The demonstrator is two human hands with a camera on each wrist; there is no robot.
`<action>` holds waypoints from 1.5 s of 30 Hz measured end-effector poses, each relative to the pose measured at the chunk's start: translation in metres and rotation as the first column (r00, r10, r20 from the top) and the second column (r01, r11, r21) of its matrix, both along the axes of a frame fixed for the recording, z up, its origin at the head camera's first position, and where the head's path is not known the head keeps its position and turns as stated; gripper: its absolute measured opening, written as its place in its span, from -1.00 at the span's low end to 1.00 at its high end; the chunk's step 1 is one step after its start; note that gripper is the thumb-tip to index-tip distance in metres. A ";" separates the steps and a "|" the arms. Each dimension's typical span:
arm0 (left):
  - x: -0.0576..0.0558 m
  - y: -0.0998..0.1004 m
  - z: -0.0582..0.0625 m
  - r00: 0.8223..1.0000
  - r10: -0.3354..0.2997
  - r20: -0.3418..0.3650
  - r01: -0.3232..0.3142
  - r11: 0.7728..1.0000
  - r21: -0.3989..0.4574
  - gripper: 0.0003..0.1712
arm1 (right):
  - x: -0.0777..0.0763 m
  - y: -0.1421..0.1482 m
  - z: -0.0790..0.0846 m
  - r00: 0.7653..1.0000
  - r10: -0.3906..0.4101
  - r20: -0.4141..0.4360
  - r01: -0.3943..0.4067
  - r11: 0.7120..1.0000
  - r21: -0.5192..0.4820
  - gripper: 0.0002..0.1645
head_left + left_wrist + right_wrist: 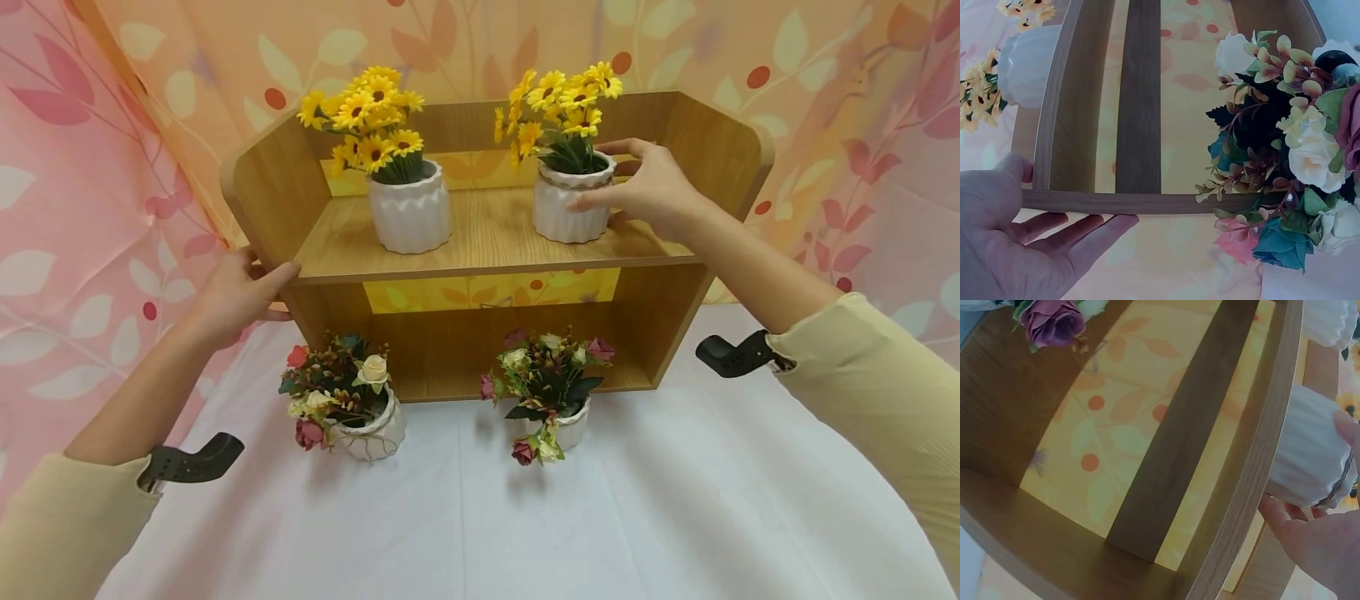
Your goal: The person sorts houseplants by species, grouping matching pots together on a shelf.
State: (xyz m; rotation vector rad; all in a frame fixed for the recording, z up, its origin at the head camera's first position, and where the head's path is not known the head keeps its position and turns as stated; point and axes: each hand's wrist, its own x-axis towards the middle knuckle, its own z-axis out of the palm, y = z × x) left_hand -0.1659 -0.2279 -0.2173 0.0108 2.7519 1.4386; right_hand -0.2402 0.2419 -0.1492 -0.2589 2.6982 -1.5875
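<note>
My right hand (651, 190) holds a white fluted flowerpot (562, 208) of yellow daisies (573, 96) on the upper board of a wooden shelf (487, 229). The thumb lies across the pot's front and the fingers reach round its far side; the right wrist view shows this pot (1310, 450) from below. At the shelf's left side panel, my left hand (236, 296) grips the edge, thumb at the upper board's corner and fingers along the outside. Left of the held pot stands a matching white pot (411, 212) with yellow daisies (375, 112).
Two white pots of mixed artificial roses stand on the white tablecloth (450, 517) before the lower compartment, one at left (378, 433) and one nearer the middle (572, 429). A patterned curtain (480, 42) hangs behind the shelf. Black wrist mounts (197, 458) stick out from both sleeves.
</note>
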 end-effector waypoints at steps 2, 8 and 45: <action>0.001 0.000 0.001 1.000 0.001 0.003 0.000 1.000 -0.003 0.01 | 0.002 0.001 -0.001 1.000 0.020 0.006 -0.020 1.000 -0.010 0.14; 0.002 0.001 0.001 1.000 -0.004 0.006 0.004 1.000 -0.007 0.01 | 0.012 0.004 0.001 0.999 0.025 0.029 -0.025 1.000 -0.011 0.25; -0.001 0.001 -0.012 0.991 0.065 -0.118 -0.080 0.989 -0.127 -0.01 | 0.118 0.005 -0.088 0.975 0.150 -0.163 -0.182 0.962 -0.204 -0.26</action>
